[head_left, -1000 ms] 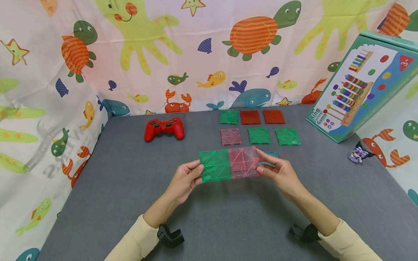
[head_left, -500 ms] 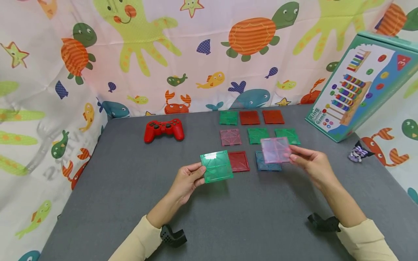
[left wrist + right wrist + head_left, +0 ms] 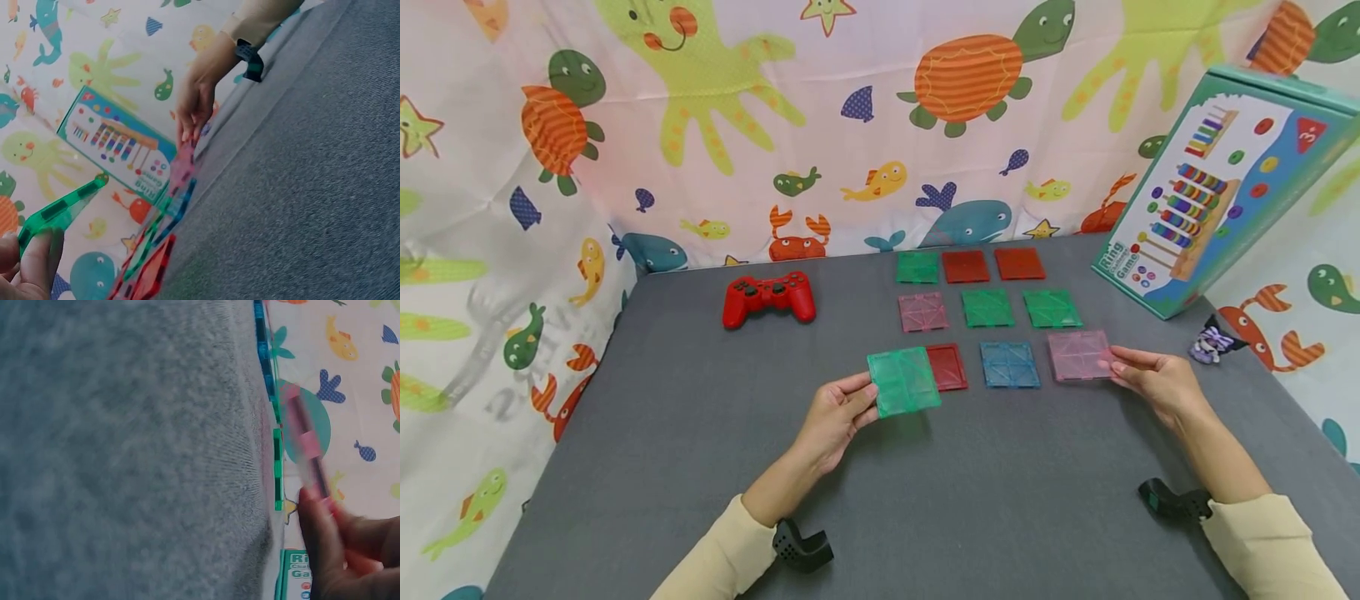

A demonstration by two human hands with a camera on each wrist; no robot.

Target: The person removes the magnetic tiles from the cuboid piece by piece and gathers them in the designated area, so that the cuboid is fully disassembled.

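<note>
My left hand (image 3: pixel 837 417) pinches a translucent green magnetic tile (image 3: pixel 904 382) by its left edge, raised above the table in the head view. Part of a red tile (image 3: pixel 948 367) shows behind it. Off to the right, my right hand (image 3: pixel 1161 385) pinches a translucent pink magnetic tile (image 3: pixel 1077 356) by its right edge, to the right of a blue tile (image 3: pixel 1010 365). In the right wrist view the pink tile (image 3: pixel 305 440) is tilted and apart from the cloth. From the left wrist view, the green tile (image 3: pixel 59 209) is seen nearly edge-on.
Behind lie green (image 3: pixel 988 308), red (image 3: pixel 966 267) and pink tiles (image 3: pixel 923 312) in rows. A red game controller (image 3: pixel 769 298) is at the back left. At the right stand a ring game box (image 3: pixel 1225 192) and a small figurine (image 3: pixel 1214 342). Printed cloth (image 3: pixel 715 208) hangs behind the grey table (image 3: pixel 700 467).
The pink tile has come apart from the green one. My right hand has carried it right, past the blue tile, and lowered it. The left hand has barely moved.
</note>
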